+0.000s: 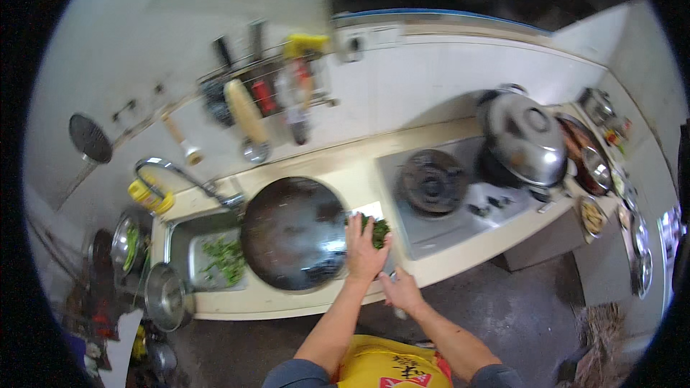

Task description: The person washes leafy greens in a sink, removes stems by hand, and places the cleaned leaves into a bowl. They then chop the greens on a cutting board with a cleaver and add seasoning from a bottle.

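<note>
Dark green chopped leaves [380,231] lie on the counter between the wok and the gas stove. Over their left side rests my left hand [364,250], fingers spread and pointing away from me. My right hand [403,290] is closed around the handle of a knife [389,265]. Its grey blade runs up beside the leaves, partly hidden by my left hand, so its full shape does not show. Just left of my hands, a large dark wok [294,231] covers part of the sink. Leafy greens [225,261] lie in the sink's uncovered part.
A gas burner [433,183] and a big lidded pot [525,137] occupy the stove at right. The sink [180,248] has a curved faucet [178,167]. A metal pot [166,296] stands at the counter's left end. Utensils hang from a wall rack [269,81].
</note>
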